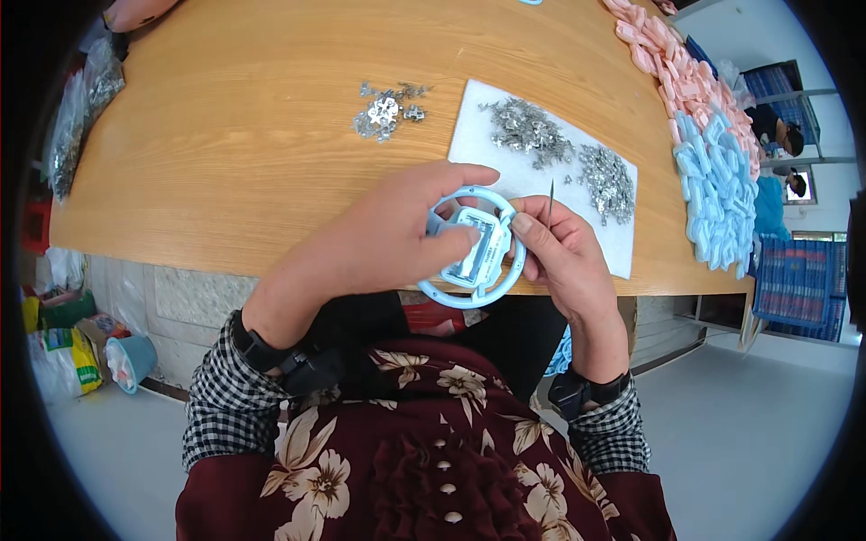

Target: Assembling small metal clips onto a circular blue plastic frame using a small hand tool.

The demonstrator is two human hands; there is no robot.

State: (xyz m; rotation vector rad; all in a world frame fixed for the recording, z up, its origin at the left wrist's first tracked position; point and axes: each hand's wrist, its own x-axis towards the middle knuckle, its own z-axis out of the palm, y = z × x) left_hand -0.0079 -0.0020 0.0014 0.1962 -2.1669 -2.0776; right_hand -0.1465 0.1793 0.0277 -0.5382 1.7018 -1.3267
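Observation:
A light blue plastic ring-shaped part (494, 287) with a rectangular housing in its middle is held over the table's near edge. My left hand (410, 225) grips it from the left, its thumb pressed on the central housing. At the ring's right side, my right hand (564, 248) pinches the rim between thumb and fingers. A thin dark pointed tool (551, 200) sticks up from the right hand's fingers; its lower end is hidden. Just beyond the hands lies a white foam sheet (469, 135) bearing two heaps of small metal pieces (532, 133).
A smaller pile of metal clips (386, 112) sits on the wooden table (244, 135). Along the right edge are heaped light blue plastic parts (717, 194) and pink plastic parts (677, 68). Blue crates (798, 284) stand beyond. Bags and a light blue bin (135, 359) are on the left floor.

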